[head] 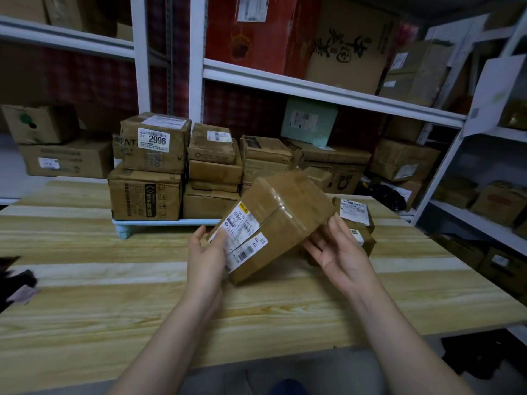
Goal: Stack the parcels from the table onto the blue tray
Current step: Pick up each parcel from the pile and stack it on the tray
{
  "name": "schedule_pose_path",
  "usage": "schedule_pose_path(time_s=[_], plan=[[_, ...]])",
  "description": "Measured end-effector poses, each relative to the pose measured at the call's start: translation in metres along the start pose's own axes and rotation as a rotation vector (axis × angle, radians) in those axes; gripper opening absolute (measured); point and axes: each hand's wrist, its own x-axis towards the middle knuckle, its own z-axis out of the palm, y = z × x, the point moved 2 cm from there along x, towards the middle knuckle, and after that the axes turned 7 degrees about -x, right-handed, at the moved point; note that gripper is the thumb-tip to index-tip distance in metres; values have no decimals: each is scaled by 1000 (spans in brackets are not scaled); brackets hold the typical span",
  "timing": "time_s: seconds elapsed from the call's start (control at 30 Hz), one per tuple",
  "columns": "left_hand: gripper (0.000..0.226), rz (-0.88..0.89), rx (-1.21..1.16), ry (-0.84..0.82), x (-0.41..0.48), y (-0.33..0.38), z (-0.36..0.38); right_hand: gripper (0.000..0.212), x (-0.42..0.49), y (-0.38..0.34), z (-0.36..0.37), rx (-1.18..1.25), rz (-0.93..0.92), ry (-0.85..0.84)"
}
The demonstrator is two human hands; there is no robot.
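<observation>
A brown taped parcel [281, 223] with white barcode labels on its near end hangs tilted above the wooden table [114, 280]. My left hand [206, 258] grips its labelled left end, thumb on the label. My right hand [339, 252] supports its right underside with fairly straight fingers, palm showing. Behind it stands the blue tray [159, 222] on short legs, loaded with several stacked parcels, the tallest bearing a "2996" label [154, 141]. Another small parcel [356, 220] lies on the table at the right, partly hidden by the held one.
White metal shelving [313, 86] full of cardboard boxes rises behind and to the right of the table. More boxes [65, 158] sit on a low shelf at the left. Dark items [17, 277] lie at the table's left edge.
</observation>
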Motion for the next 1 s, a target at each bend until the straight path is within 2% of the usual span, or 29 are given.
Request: schedule_pose_path(time_s=[0.27, 0.43, 0.53, 0.63, 0.73, 0.87, 1.0], plan=[[38, -39, 23, -2, 11, -4, -5, 43, -5, -4, 7, -40, -33, -57], [23, 8, 14, 40, 12, -3, -10, 37, -2, 1, 4, -178, -3, 33], [11, -26, 1, 19, 8, 1, -9, 33, 0, 3, 7, -254, -30, 84], [17, -40, 1, -52, 1, 8, -5, 21, 0, 3, 11, -299, -56, 79], [22, -36, 51, -93, -1, 12, -5, 30, -1, 4, 13, -304, -51, 40], [40, -106, 122, -115, -1, 11, -9, 40, -1, 5, 11, -267, -28, 53], [44, -97, 76, -87, -2, 12, -11, 46, -2, 6, 10, -233, 2, 74]])
